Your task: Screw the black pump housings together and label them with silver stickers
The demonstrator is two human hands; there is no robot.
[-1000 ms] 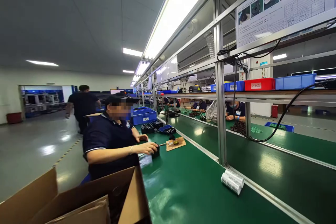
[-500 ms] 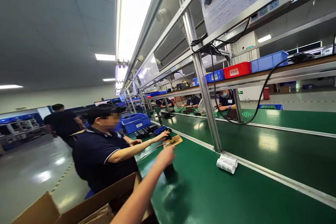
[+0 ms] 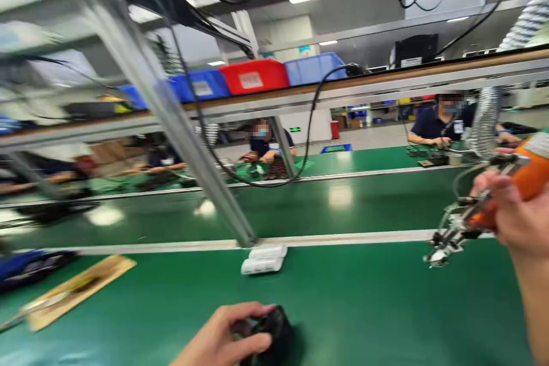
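My left hand (image 3: 227, 336) is at the bottom middle, its thumb and fingers closed round a black rounded part (image 3: 278, 334) low over the green bench. The part's lower end is cut off by the frame edge. On the right, my right hand (image 3: 521, 214) grips an orange hand tool (image 3: 529, 174) with a slim metal front end and a thin tube. Its tip (image 3: 437, 257) points down and left above the bench, apart from the black part. Motion blurs the tool, so its exact kind is unclear.
Two white rolls (image 3: 263, 259) lie by the bench's rail. Cardboard (image 3: 77, 291) with small items lies at left. A metal post (image 3: 171, 126) and a hanging black cable (image 3: 315, 108) stand before me. Red (image 3: 257, 75) and blue bins (image 3: 315, 68) sit on the shelf. Co-workers sit opposite.
My view has swung right and down. My reaching arm has drawn back from beside the co-worker, and a black part is in my left hand. My right hand with the orange tool has come into view.
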